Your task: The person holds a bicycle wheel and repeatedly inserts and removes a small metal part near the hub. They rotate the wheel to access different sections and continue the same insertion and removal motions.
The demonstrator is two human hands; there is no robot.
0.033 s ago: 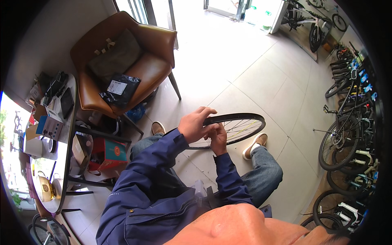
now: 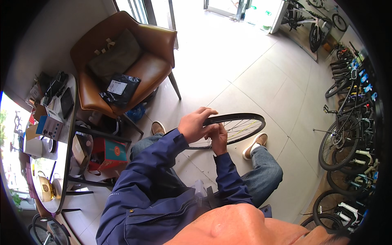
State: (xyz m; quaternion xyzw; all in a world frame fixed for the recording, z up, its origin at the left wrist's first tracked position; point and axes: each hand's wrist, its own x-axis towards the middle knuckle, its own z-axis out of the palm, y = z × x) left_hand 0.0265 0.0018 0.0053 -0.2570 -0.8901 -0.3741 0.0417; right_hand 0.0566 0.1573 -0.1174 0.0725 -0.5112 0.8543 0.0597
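In front of me, between my feet, a bicycle wheel (image 2: 245, 116) with a black rim and thin spokes is held tilted. My left hand (image 2: 192, 125) grips its near-left part, fingers over the upper edge and thumb on the inner side. Close beside that thumb, my right hand (image 2: 219, 139) has its fingers closed in a pinch at the inner side of the rim. Whatever those fingertips pinch is hidden. Both hands cover the left part of the wheel, and the hub cannot be made out.
A brown leather armchair (image 2: 153, 69) at the left bears a cushion and a black plastic package (image 2: 122, 90). Beside it stands a cluttered table (image 2: 70, 134), with a red and teal box (image 2: 114, 153) below. Several bicycles (image 2: 341, 139) line the right side. Tiled floor lies ahead.
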